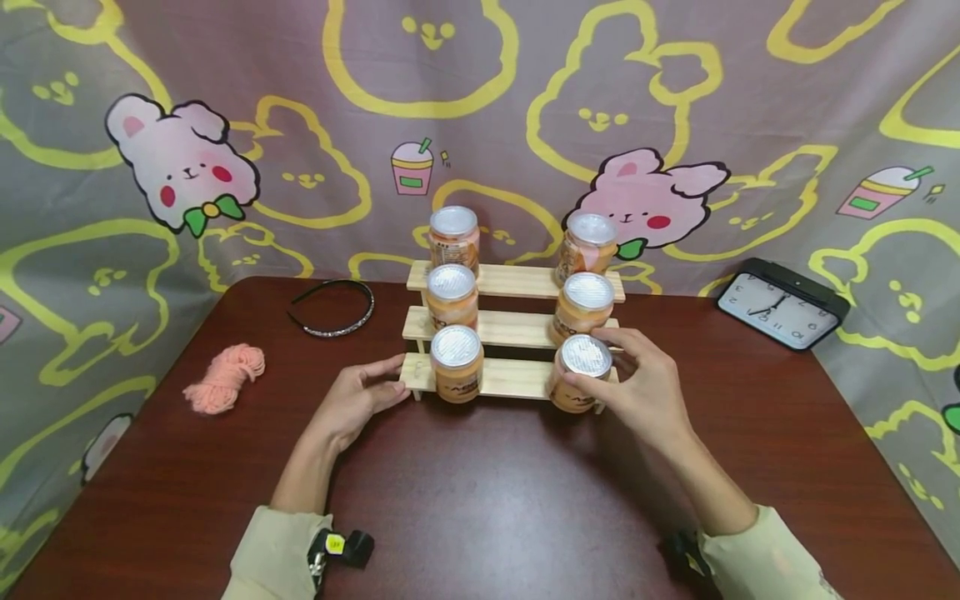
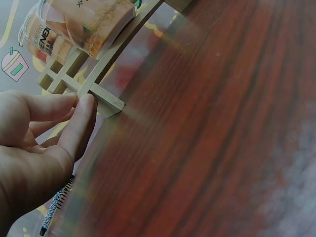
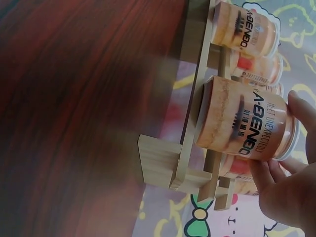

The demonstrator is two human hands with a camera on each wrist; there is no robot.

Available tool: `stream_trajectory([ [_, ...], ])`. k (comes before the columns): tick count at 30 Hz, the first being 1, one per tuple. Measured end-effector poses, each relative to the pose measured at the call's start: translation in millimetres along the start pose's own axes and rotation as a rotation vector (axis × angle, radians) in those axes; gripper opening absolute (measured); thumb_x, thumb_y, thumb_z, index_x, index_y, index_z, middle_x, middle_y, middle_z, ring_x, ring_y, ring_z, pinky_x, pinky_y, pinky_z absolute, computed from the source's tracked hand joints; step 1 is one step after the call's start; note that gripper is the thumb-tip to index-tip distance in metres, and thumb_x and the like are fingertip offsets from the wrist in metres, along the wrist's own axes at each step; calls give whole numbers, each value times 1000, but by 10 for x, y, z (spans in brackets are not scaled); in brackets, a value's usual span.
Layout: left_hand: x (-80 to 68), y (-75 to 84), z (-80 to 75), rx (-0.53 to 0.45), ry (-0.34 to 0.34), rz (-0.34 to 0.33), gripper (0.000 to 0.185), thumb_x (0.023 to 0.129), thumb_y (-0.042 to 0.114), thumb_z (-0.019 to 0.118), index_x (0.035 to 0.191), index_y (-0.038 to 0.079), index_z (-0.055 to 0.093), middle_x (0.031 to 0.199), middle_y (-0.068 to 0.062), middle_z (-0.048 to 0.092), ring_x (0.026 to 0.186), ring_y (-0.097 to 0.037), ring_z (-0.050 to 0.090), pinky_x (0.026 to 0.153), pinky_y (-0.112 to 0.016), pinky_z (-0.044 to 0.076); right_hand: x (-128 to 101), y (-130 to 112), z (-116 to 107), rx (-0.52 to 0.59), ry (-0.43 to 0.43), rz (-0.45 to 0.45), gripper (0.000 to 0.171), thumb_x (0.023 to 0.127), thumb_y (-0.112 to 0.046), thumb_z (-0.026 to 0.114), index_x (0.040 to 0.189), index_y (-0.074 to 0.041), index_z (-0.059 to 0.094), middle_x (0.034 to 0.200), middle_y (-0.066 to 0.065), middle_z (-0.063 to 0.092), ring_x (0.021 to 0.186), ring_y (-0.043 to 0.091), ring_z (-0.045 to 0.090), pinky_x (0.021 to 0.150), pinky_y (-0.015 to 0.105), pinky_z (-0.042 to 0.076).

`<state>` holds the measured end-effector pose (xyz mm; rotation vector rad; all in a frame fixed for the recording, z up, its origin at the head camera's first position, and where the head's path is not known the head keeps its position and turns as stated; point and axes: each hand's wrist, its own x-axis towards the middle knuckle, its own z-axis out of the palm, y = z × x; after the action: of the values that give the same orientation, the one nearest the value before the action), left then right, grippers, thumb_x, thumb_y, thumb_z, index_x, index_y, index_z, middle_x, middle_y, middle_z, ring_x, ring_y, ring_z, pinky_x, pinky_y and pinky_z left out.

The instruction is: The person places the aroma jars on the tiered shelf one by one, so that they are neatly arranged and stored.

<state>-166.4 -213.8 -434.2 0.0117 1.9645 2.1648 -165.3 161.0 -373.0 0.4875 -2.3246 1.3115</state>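
Observation:
A three-tier wooden shelf [image 1: 510, 377] stands on the dark red table [image 1: 480, 500] with several orange jars with silvery lids on it. My right hand [image 1: 600, 371] grips the bottom-right jar [image 1: 581, 357], fingers curled round its lid end. The right wrist view shows that jar [image 3: 242, 121] on the lowest step of the shelf [image 3: 158, 160], with my fingertips [image 3: 301, 113] on its lid rim. My left hand [image 1: 393, 379] pinches the shelf's left end at the bottom tier. In the left wrist view, thumb and forefinger [image 2: 81, 101] meet on the shelf's end piece [image 2: 106, 98].
Another jar [image 1: 456, 362] sits bottom left, two on the middle step [image 1: 452, 293], two on the top step [image 1: 453, 233]. A black headband [image 1: 333, 308] and pink yarn [image 1: 225, 379] lie to the left. A black clock [image 1: 783, 304] lies at the right. A patterned cloth hangs behind.

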Motion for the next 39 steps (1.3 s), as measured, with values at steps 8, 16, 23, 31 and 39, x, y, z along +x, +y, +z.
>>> stream_trajectory([
  [8,2,1,7,-4,-5,1,52,97,-15,47,148,-13,39,141,-31,42,100,-10,65,97,-26,54,4,-10,42,29,12,6,59,62,-5,98,114,2,71,106,9,69,93,18,64,80,11,55],
  [16,24,6,19,-2,-13,2,52,97,-15,47,148,-13,39,141,-31,42,101,-10,64,97,-26,54,2,-11,47,7,8,12,63,60,-2,98,115,3,69,109,9,68,96,20,65,81,11,55],
  [23,38,21,6,44,-8,4,51,98,-13,48,148,-12,39,139,-32,43,99,-10,65,96,-25,55,-8,17,39,-41,-3,-2,68,58,-7,100,118,2,68,109,9,68,96,24,69,78,15,57],
  [31,38,43,5,75,-10,7,52,98,-13,48,149,-12,39,138,-32,44,99,-10,65,96,-25,55,-14,18,18,34,3,-11,64,61,-2,97,117,5,67,111,11,66,100,21,65,86,16,57],
  [39,-9,124,-14,325,52,49,51,95,-3,64,144,-10,49,130,-29,58,98,-11,64,82,-17,55,5,58,-79,8,-1,-35,41,80,3,84,118,5,68,112,15,67,102,26,64,88,15,55],
])
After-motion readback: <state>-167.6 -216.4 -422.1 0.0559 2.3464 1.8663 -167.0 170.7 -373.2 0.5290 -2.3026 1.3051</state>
